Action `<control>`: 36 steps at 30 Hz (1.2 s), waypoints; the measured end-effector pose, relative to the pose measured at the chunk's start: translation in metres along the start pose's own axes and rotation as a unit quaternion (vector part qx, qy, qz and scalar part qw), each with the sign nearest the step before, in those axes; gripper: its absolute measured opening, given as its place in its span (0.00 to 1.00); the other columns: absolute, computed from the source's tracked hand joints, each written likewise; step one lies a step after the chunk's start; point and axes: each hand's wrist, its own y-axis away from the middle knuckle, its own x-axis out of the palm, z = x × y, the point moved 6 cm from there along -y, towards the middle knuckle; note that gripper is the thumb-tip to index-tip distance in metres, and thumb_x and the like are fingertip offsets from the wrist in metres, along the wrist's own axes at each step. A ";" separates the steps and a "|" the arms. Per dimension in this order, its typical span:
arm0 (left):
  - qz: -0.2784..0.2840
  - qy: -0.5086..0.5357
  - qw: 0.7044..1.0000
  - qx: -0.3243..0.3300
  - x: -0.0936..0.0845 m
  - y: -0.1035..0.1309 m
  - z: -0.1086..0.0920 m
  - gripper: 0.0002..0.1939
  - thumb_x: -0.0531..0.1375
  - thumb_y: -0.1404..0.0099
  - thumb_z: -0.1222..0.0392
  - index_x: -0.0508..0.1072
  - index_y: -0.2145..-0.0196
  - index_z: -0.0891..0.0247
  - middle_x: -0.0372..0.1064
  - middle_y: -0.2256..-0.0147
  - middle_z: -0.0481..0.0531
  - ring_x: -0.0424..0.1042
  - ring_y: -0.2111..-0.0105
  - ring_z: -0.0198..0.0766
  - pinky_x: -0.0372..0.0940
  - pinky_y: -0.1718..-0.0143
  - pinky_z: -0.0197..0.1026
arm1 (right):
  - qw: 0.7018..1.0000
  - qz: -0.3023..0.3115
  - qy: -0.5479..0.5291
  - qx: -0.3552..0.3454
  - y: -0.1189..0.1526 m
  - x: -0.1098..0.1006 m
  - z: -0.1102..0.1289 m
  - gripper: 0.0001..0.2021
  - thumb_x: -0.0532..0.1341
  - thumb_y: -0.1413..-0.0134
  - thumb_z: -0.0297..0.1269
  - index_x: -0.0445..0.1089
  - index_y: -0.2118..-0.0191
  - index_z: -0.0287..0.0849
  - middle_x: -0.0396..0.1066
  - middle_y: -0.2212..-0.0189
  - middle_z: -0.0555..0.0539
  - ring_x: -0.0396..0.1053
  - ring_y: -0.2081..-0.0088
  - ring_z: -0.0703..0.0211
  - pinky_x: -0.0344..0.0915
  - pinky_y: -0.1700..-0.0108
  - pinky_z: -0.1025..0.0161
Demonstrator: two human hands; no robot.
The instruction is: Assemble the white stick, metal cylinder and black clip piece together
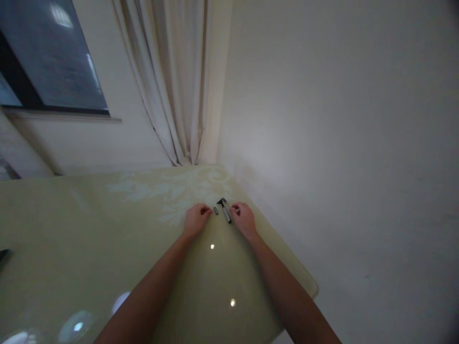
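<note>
A razor (225, 211) with a black head and a grey-and-black handle lies on the pale yellow-green tabletop (136, 224), its head pointing away from me. Just left of it is a small dark piece (215, 210), which looks like a razor cartridge. My left hand (197, 219) rests beside that piece, thumb and fingertips drawn together close to it, with nothing visible in them. My right hand (244, 219) is on the other side, close to the razor's handle. Its fingers are loosely curled, with a gap between thumb and forefinger, and hold nothing I can see.
A plain wall (322, 143) runs along the table's right side. Beige curtains (175, 86) hang at the far corner, with a dark window (53, 57) to their left. A dark object (3, 254) shows partly at the left edge. Lamp reflections shine on the glossy top.
</note>
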 end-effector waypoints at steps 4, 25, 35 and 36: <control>-0.004 0.024 1.000 0.016 -0.004 0.011 0.006 0.13 0.58 0.26 0.60 0.84 0.60 0.62 0.82 0.56 0.59 0.78 0.55 0.45 0.67 0.52 0.44 | 1.000 0.005 0.013 -0.014 0.004 0.001 0.006 0.15 0.64 0.32 0.45 0.81 0.53 0.39 0.77 0.55 0.39 0.75 0.59 0.53 0.67 0.54 0.61; 0.012 -0.097 0.995 -0.003 0.008 0.042 -0.014 0.25 0.63 0.33 0.50 0.76 0.39 0.57 0.73 0.42 0.64 0.67 0.39 0.60 0.58 0.39 0.60 | 0.995 0.020 0.065 -0.076 0.001 0.021 0.020 0.11 0.63 0.34 0.36 0.82 0.53 0.40 0.77 0.50 0.34 0.72 0.46 0.43 0.64 0.40 0.55; 0.008 -0.077 0.996 -0.031 0.008 0.008 -0.015 0.20 0.68 0.37 0.47 0.82 0.47 0.50 0.72 0.41 0.59 0.68 0.39 0.59 0.57 0.38 0.61 | 0.997 0.039 0.035 -0.062 0.005 0.014 0.011 0.11 0.65 0.36 0.34 0.82 0.52 0.41 0.78 0.54 0.39 0.74 0.51 0.48 0.67 0.45 0.58; 0.012 -0.069 0.997 -0.021 0.006 0.011 -0.012 0.20 0.68 0.37 0.49 0.83 0.48 0.51 0.72 0.42 0.59 0.69 0.39 0.58 0.58 0.37 0.59 | 0.997 0.040 0.035 -0.062 0.005 0.014 0.011 0.11 0.65 0.36 0.34 0.82 0.52 0.41 0.78 0.54 0.39 0.75 0.51 0.48 0.67 0.46 0.58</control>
